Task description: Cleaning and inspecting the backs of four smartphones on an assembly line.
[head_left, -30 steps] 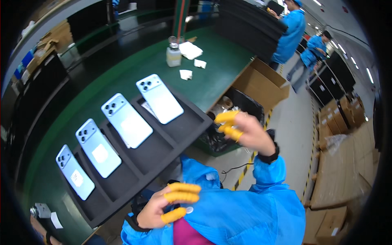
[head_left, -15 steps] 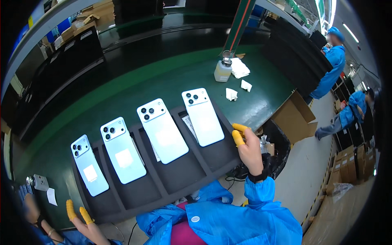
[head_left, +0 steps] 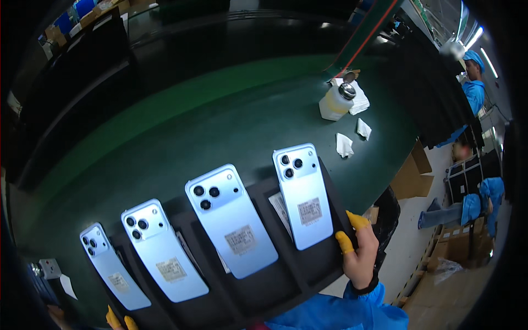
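A black foam tray (head_left: 217, 297) with several long compartments lies tilted across the lower part of the view. In it rest several light-blue phones, camera side up: one at the left (head_left: 127, 297), a second (head_left: 165, 247), a larger-looking third (head_left: 242, 214) and one at the right (head_left: 305, 184). Each bears a square printed label. My right hand (head_left: 363, 256), with yellow finger cots on thumb and finger, grips the tray's right end. At the lower left edge only the yellow-covered fingertips of my left hand (head_left: 120, 320) show, closed at the tray's left corner; the rest is out of view.
On the green table (head_left: 220, 126) stand a pump bottle (head_left: 336, 103), folded white cloths (head_left: 360, 102) and crumpled wipes (head_left: 345, 145). A small grey device (head_left: 49, 268) sits at left. Right of the table are a cardboard box (head_left: 412, 176), a black bag (head_left: 389, 220) and two people in blue.
My view has shifted, so the tray and both hands appear lower. The phones look larger, and the glare has left their labels, which now show plainly. Both hands stay at the tray's ends.
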Motion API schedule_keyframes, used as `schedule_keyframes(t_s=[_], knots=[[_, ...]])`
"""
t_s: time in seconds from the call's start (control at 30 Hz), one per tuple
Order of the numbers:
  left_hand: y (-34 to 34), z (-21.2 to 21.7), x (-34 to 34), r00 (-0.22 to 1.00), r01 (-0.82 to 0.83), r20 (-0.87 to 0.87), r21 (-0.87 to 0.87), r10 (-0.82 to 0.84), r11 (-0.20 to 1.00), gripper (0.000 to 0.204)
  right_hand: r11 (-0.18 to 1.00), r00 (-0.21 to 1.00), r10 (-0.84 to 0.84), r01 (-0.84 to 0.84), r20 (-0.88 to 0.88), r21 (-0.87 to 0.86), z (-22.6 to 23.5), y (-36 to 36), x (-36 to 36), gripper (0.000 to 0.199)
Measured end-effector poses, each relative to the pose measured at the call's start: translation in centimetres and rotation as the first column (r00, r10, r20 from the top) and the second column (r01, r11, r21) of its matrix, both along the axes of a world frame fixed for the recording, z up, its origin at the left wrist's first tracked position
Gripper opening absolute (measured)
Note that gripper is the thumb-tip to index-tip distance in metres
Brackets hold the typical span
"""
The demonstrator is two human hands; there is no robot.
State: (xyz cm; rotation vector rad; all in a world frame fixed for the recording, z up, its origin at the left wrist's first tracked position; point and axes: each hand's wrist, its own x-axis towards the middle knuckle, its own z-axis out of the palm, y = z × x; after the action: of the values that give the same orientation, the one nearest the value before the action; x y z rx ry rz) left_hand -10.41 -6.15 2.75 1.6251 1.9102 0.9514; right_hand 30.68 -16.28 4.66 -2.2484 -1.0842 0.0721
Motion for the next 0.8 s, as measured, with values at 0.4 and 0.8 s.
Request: schedule_keyframes(t_s=[0.4, 0.8], knots=[[-0.4, 0.0, 0.0, 0.988, 0.008, 0.155, 0.041, -0.014, 0.999, 0.042, 0.998, 0.999, -0.019, 0.017, -0.026, -0.065, -0.1, 0.5, -0.3, 0.035], [0.1, 0.3, 0.3, 0.99, 0.018, 0.137, -0.005, -0.017, 1.0, 0.037, 0.997, 0.997, -0.069, 0.068, -0.029, -0.025, -1.0, -0.3, -0.2, 0.031]])
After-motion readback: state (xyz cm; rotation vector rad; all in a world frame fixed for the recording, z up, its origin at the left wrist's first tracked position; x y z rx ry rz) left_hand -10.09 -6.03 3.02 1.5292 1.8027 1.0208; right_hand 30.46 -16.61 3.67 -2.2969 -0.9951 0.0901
